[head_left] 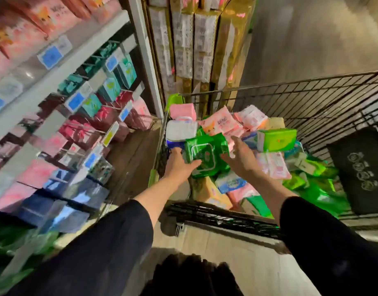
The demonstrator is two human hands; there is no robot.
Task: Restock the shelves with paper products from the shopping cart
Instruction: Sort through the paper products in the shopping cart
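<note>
From the head camera, the left hand (179,165) gripped a dark green soft plastic pack of wipes with a white-edged flap lid (203,155), thumb curled along its lower edge, the pack held just above the heap in the black wire shopping cart (324,99). The pack's long axis ran roughly away from the person, tilted a little to the left. The right hand (240,155) hovered just beside the pack's right edge with fingers spread and relaxed, grasping nothing, its fingertips over the pink plastic tissue packs (221,122). A bright green rectangular pack (276,139) lay on top of the pile further right, nearer the right hand. The store shelves with pink, teal and dark red packets and blue price tags (74,101) stood to the left of the cart, so the left hand was the nearer one to them. The cart's left rim, with a white and blue pack (180,131) against it, lay between hand and shelf; open floor showed between cart and shelves.
</note>
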